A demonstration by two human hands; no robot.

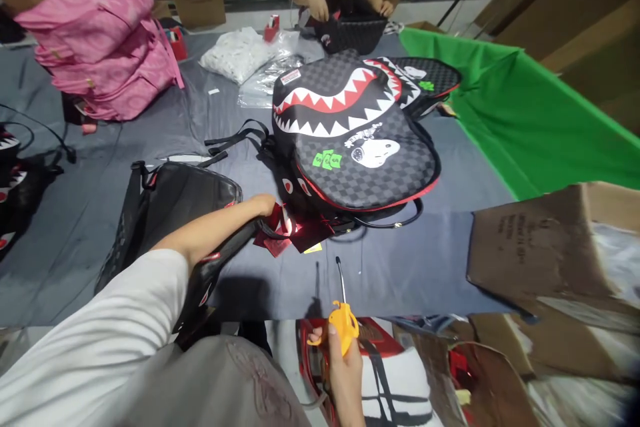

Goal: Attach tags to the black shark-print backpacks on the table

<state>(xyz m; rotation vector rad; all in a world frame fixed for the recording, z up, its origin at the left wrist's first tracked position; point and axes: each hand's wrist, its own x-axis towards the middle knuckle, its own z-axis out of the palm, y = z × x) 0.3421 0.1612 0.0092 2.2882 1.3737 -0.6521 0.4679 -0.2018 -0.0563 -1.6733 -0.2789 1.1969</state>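
My right hand [345, 363] is closed round a yellow air blow gun [343, 327], whose thin metal nozzle points away over the table's front edge. My left arm crosses a black backpack [187, 197] lying on its side. The left hand [264, 205] is at that backpack's end, beside its loop handle and dark red tags [300, 230]; its fingers are hidden. Just beyond lies a grey checkered backpack [370, 173] with a shark-mouth print, a white cartoon dog head and green banknotes. A similar checkered backpack [430, 73] lies behind it.
Pink backpacks [100, 40] are piled at the back left. A bag of white stuffing [237, 53] and clear plastic lie behind. Across the table a co-worker handles a black bag [350, 30]. Green cloth [525, 107] and a cardboard box [530, 247] border the right side.
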